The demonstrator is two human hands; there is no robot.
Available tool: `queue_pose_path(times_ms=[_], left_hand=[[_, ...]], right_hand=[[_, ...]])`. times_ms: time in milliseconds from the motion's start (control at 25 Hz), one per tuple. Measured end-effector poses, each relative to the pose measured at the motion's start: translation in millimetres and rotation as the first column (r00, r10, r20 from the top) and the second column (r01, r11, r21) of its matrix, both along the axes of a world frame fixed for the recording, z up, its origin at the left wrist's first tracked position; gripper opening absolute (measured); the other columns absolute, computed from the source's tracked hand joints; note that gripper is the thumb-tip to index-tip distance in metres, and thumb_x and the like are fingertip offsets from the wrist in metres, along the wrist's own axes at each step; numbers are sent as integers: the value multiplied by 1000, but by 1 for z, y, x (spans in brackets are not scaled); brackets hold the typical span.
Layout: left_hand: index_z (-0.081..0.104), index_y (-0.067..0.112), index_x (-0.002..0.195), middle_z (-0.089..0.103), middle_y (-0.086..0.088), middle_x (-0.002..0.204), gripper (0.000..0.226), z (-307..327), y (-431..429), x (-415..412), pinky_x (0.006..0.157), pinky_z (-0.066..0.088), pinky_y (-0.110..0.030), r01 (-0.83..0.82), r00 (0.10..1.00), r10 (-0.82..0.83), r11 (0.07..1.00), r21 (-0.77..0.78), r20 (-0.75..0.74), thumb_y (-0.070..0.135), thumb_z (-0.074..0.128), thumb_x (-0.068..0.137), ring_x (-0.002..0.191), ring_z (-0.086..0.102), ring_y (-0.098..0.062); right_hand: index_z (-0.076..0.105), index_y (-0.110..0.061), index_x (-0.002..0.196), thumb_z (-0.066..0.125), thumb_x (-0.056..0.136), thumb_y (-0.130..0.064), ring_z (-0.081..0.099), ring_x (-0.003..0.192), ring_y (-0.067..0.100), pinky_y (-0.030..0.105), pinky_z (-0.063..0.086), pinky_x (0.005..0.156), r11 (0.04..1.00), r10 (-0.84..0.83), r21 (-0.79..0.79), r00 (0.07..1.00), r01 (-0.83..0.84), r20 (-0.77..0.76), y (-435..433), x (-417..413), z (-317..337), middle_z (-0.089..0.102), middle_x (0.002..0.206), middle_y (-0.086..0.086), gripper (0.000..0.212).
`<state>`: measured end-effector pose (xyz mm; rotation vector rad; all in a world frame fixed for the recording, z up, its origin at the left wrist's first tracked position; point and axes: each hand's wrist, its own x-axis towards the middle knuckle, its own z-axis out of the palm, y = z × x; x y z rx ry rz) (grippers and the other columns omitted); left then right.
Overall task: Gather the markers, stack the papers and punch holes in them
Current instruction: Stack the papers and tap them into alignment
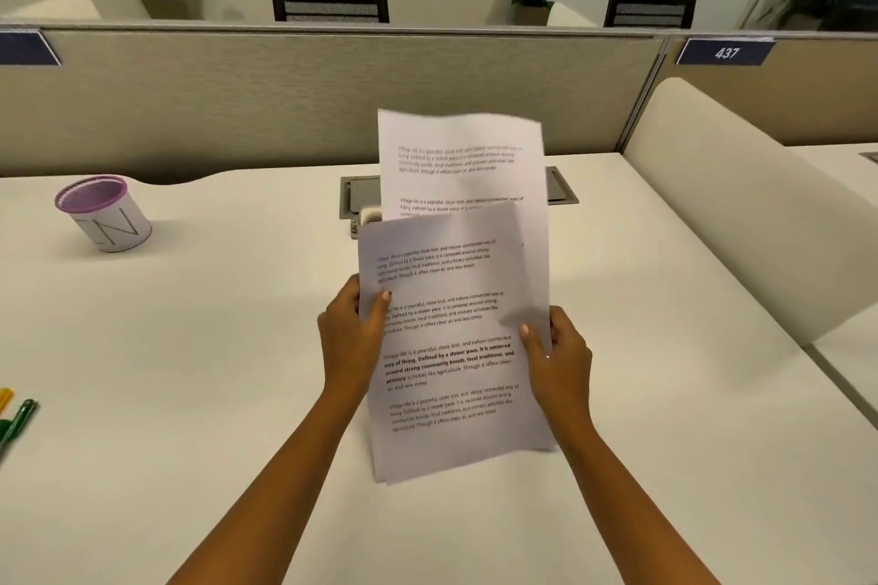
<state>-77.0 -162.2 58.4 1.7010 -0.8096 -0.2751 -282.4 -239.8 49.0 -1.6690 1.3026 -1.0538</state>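
Printed white papers (451, 347) stand upright in the middle of the desk, their lower edge resting on the white desk top (190, 347). One sheet (465, 157) sticks up higher behind the front sheets. My left hand (351, 337) grips the stack's left edge, thumb on the front. On the right edge, my right hand (560, 356) holds the same stack. A white hole punch (368, 219) peeks out behind the papers, mostly hidden. Green and yellow markers (16, 418) lie at the far left edge. A white cup with a purple rim (102, 211) stands at the back left.
A grey cable hatch (560, 185) is set into the desk behind the papers. A beige partition (285, 100) closes off the back, and a rounded white divider (741, 204) borders the right side. Chairs and plants stand beyond the partition.
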Motion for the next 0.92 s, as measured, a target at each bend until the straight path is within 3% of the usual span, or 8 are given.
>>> queue_pose_path(times_ms=[120,280,360,520,680,920], left_hand=[[57,20,102,64,16,90,12,30,4,0,59,52,-7,-3,1000,8,979,-205,25,25,59,91,77,66,5],[55,30,101,66,19,93,16,54,9,0,63,57,-18,-4,1000,-7,934,-357,-29,36,59,87,82,68,-8],[53,26,104,66,16,97,21,56,13,-1,66,59,-22,25,998,-43,922,-387,-38,39,57,87,87,68,-11],[47,20,110,65,15,100,29,48,17,-8,67,57,-20,83,992,-115,912,-401,-56,39,51,89,90,67,-9],[46,25,107,63,10,99,20,45,17,-13,61,55,-16,58,997,-70,933,-355,-22,36,46,90,86,66,-4],[47,38,97,62,21,95,6,52,22,-16,60,53,-11,-10,1000,10,916,-402,-2,34,45,92,85,66,-3]], right_hand=[[56,-19,102,59,92,-21,65,80,5,8,52,59,998,10,-62,990,-1,144,1,11,19,65,90,-9,11],[55,-21,108,62,89,-20,65,88,9,10,54,66,996,54,-89,963,-31,263,0,22,36,67,99,-4,20],[54,-28,108,65,87,-22,66,91,8,15,57,70,996,76,-61,945,-60,319,3,25,40,66,104,-11,25],[51,-24,114,65,81,-30,65,94,4,14,56,72,997,68,-44,922,-56,382,9,28,38,63,108,-14,36],[53,-33,109,60,89,-18,65,92,10,17,57,70,999,52,-21,907,-48,419,12,29,36,65,104,-9,26],[56,-26,106,54,93,-20,67,86,11,21,58,66,998,54,-62,890,-29,453,15,30,40,68,100,-3,14]])
